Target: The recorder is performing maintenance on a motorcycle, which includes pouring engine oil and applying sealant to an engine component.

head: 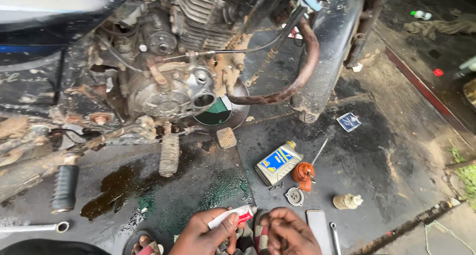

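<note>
My left hand (206,233) grips a small white and red tube (233,217) at the bottom middle, nozzle pointing right. My right hand (290,232) is beside it, fingers curled around a small dark round part that is mostly hidden. Both hands hover over the wet, oily black floor (367,156). Above them stands a dirty motorcycle engine (171,89) with an open round hole in its side cover.
A grey oil bottle (277,163) lies on the floor, next to an orange oil can (303,173) and a round metal cap (295,196). A phone (319,230) and a spanner (335,237) lie at right. A drain pan (220,111) sits under the engine; the footpeg (169,154) and exhaust pipe (297,76) jut out.
</note>
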